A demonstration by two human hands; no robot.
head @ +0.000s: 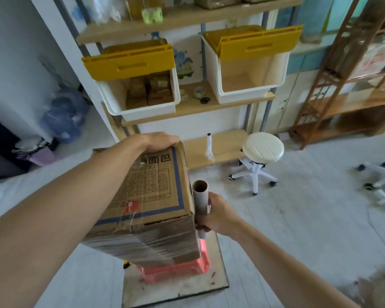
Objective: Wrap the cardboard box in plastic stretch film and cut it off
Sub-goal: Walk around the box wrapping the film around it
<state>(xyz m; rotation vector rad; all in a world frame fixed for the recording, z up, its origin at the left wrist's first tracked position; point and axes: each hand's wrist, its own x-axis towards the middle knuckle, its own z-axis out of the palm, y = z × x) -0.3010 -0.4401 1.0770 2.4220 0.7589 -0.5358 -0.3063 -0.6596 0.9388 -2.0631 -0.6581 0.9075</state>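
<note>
A brown cardboard box (151,196) with blue border print stands on a pink plastic stool (176,270). Clear stretch film is wound around the box's lower front side. My left hand (160,141) lies on the box's far top edge, fingers curled over it. My right hand (213,215) grips the stretch film roll (201,198), a grey cardboard tube held upright against the box's right side. The tube's open end points up toward me.
The stool stands on a flat board (218,276) on the pale floor. A white swivel stool (262,150) stands to the right. Behind are shelves with two white bins with yellow lids (131,63), (253,43), and a wooden rack (342,85) at right.
</note>
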